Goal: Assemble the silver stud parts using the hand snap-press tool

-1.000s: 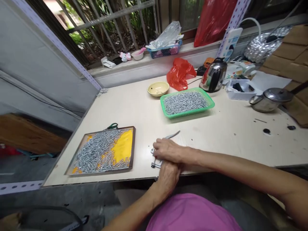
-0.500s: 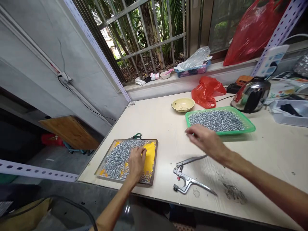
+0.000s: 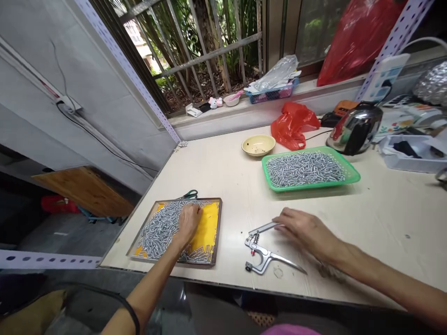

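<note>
My left hand (image 3: pixel 189 222) is down in a shallow tray (image 3: pixel 217 237) on the left, its fingers curled closed among small silvery metal pins (image 3: pixel 161 230) that lie on a yellow sheet (image 3: pixel 209 218). Whatever the fingertips hold is hidden. At the middle of the table lie metal snap pliers (image 3: pixel 266 258) with a spring between jaw and handle. My right hand (image 3: pixel 307 232) has its fingers closed over the end of their upper handle; the lower handle rests on the tabletop.
Behind the pliers stands a green basket (image 3: pixel 351 178) full of similar metal pins (image 3: pixel 303 168). Near it are a cream bowl (image 3: pixel 258 151), a red plastic bag (image 3: pixel 293 124) and a steel kettle (image 3: pixel 356 128). Green-handled scissors (image 3: pixel 190 194) lie behind the tray.
My right hand has come down from beside the green basket onto the pliers' upper handle. My left hand stays in the tray, fingers still curled. The view has shifted slightly.
</note>
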Available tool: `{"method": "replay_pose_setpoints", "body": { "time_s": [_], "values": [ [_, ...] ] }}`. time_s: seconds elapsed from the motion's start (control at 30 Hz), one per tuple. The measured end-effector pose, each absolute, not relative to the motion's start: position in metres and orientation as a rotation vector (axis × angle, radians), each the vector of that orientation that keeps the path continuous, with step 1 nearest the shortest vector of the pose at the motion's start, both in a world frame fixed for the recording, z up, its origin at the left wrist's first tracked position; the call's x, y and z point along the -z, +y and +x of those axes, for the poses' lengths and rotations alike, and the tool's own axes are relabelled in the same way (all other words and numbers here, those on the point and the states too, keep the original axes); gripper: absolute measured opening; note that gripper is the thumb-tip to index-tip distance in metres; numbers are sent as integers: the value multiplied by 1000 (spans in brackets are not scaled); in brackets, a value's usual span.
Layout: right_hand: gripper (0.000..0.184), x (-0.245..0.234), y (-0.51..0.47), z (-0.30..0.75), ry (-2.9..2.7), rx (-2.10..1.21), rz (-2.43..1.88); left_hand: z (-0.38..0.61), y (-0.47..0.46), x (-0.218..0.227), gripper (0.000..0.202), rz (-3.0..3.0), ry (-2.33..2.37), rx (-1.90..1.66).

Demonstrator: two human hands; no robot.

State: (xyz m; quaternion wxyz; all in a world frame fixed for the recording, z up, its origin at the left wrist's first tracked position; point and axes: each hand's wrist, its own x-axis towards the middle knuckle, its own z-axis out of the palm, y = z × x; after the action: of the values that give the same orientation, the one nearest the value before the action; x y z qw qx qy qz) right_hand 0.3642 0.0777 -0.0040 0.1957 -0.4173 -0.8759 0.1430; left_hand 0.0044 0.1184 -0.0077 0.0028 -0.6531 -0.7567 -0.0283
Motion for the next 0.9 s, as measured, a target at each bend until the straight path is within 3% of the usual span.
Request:
{"method": "replay_pose_setpoints", "body": {
  "time_s": [0.07, 0.2, 0.27, 0.7, 0.9],
  "values": [
    [20, 11, 55, 354, -2561, -543, -1179, 16, 107, 4, 18, -2132, -2452, 257],
    [9, 27, 31, 345, -2690, -599, -1244, 62, 63, 2, 27, -2328, -3064, 954],
    [9, 35, 28, 344, -2728, -574, -1291, 88, 41, 3, 32, -2315, -3329, 1056],
    [14, 47, 27, 346, -2743, -486, -1226, 124, 26, 19, 39, -2260, -3703, 933],
    [16, 35, 38, 348, -2753, -502, -1202, 125, 33, 18, 40, -2377, -3798, 627]
  ]
}}
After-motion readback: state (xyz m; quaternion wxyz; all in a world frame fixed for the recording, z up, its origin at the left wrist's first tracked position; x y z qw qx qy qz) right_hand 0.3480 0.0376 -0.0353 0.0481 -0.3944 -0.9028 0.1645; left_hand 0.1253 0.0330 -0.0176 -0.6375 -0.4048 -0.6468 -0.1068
